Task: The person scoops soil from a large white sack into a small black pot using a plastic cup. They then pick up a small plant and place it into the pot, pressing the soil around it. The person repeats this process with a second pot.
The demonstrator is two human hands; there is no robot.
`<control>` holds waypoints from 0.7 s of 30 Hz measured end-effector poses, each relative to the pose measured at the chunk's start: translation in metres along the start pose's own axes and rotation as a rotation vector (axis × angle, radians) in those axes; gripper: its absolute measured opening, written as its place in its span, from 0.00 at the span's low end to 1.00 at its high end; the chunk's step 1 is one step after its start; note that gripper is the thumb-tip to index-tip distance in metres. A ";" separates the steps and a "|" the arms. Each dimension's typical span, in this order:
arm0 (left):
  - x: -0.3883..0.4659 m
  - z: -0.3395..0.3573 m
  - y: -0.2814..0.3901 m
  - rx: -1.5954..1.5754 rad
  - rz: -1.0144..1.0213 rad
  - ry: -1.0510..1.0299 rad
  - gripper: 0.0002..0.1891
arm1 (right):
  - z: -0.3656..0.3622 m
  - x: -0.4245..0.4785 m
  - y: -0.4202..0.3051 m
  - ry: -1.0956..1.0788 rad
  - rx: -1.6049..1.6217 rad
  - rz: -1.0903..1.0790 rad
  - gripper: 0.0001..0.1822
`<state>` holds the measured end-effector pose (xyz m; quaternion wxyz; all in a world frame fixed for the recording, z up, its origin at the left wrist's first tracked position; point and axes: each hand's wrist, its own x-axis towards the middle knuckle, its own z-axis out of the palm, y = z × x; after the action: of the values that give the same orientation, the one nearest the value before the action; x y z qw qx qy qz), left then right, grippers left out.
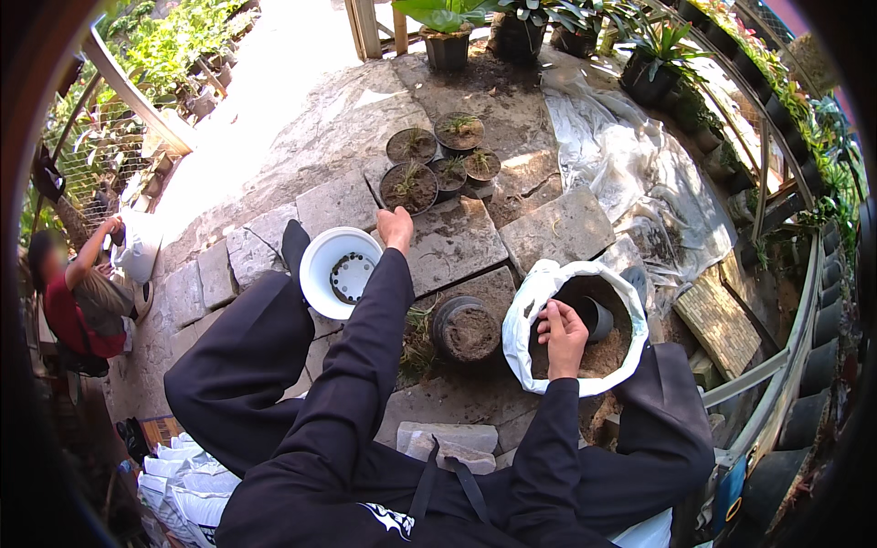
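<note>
My left hand (395, 228) is at the near rim of a round pot of soil with a grassy seedling (409, 187), its fingers curled there; whether it grips the rim is unclear. Several similar planted pots (460, 131) stand just behind. Beside my left forearm is a white plastic pot (322, 255) with drainage holes. My right hand (564, 335) hangs over a white sack with a rolled rim (515, 342), fingers bent; anything between them is hidden. Inside the sack are soil (603, 351) and a small black pot (597, 319). Between my arms stands a dark pot filled with soil (471, 333).
Paving slabs (452, 240) cover the ground. Clear plastic sheeting (616, 157) and a patterned board (717, 322) lie right. Loose grassy plants (419, 342) lie beside the dark pot. Another person (85, 301) sits far left with a white sack (139, 246). White bags (188, 486) are at lower left.
</note>
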<state>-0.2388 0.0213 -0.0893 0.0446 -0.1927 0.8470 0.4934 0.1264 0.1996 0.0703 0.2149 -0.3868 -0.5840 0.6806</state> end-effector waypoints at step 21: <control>-0.057 -0.039 0.031 -0.338 -0.084 -0.156 0.28 | 0.002 -0.005 -0.004 -0.039 -0.014 0.008 0.15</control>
<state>-0.1932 0.0182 -0.0289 0.0976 -0.1939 0.7372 0.6399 0.1272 0.1955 0.0754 0.1981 -0.3772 -0.5911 0.6849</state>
